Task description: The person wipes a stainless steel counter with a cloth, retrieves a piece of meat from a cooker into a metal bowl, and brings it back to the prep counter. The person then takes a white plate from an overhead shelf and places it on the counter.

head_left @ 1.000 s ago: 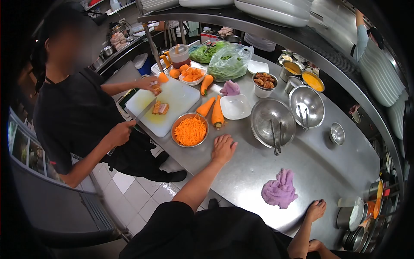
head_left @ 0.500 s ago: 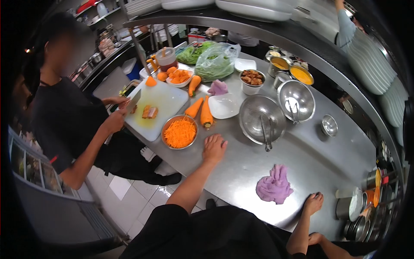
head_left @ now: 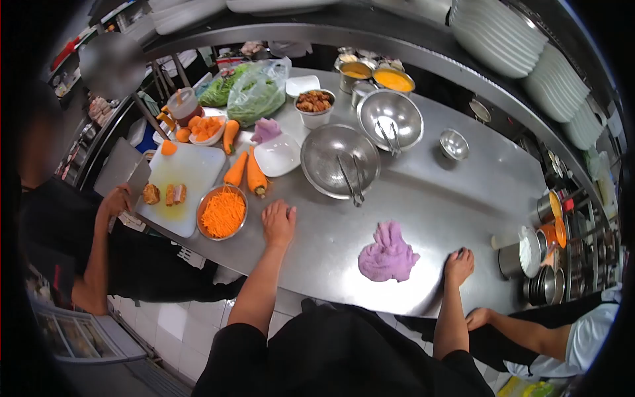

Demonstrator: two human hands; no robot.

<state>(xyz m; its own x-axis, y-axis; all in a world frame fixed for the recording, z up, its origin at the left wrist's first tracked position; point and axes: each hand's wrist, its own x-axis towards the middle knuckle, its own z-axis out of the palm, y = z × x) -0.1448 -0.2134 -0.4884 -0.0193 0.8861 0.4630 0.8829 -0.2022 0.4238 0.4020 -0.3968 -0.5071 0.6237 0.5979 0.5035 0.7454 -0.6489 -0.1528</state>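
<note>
My left hand (head_left: 279,223) rests on the steel table, fingers stretched forward, with nothing in it. Beside it on the left stands a metal bowl of shredded carrot (head_left: 223,213); whole carrots (head_left: 255,173) lie just beyond. My right hand (head_left: 459,266) leans on the tabletop near the front right edge, its fingers curled in and apparently holding nothing. Between my hands, nearer the right one, lies a crumpled purple cloth (head_left: 389,255). Neither hand touches it.
On the left a person holds a broad knife (head_left: 137,176) by a cutting board (head_left: 198,173) with cut food. A perforated bowl with tongs (head_left: 331,162), a steel bowl (head_left: 405,112) and a bag of greens (head_left: 259,96) stand farther back. Another person's arm (head_left: 512,325) is at lower right.
My view has turned, shifting the table leftward and up. My hands keep their places on the table. The person on the left has moved the knife hand, and another food piece shows on the board.
</note>
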